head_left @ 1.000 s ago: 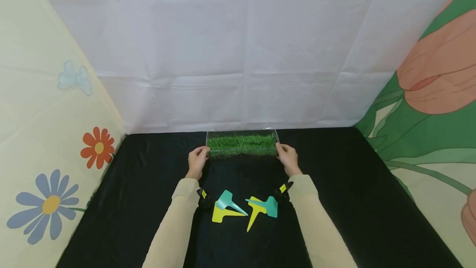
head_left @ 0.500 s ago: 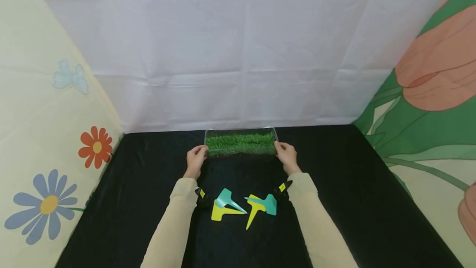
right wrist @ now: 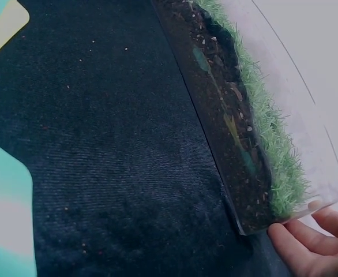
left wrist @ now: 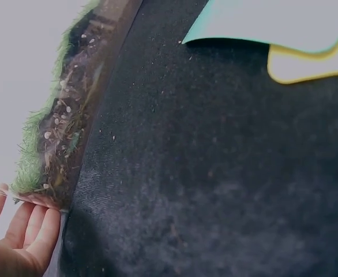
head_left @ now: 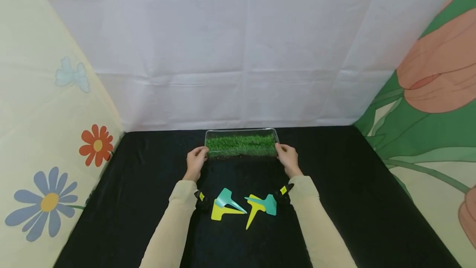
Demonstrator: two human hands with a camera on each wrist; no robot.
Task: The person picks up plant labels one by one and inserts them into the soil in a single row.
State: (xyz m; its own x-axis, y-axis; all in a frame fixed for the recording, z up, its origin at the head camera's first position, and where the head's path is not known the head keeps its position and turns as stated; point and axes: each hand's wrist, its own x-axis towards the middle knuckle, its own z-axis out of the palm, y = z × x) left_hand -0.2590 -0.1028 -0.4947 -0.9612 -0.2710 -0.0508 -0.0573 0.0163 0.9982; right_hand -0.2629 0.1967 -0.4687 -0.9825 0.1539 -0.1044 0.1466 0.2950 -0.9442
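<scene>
A clear rectangular box (head_left: 241, 152) stands at the back of the black cloth, with green grass (head_left: 239, 140) inside it. Through its wall in the left wrist view, dark soil (left wrist: 71, 127) with pale bits shows below the grass. My left hand (head_left: 195, 162) holds the box's left end, fingertips against the end wall. At the opposite end, my right hand (head_left: 288, 159) grips the box in the same way. Nearer to me lie two T-shaped plant labels on the left, a turquoise one (head_left: 224, 198) over a yellow one (head_left: 217, 214). On the right, another turquoise label (head_left: 271, 205) crosses a yellow label (head_left: 252, 216).
Black cloth (head_left: 156, 160) covers the table. A white sheet (head_left: 238, 61) hangs right behind the box. Flower-patterned cloths border the left side (head_left: 48, 115) and right side (head_left: 427, 148). Small crumbs are scattered on the cloth near the box.
</scene>
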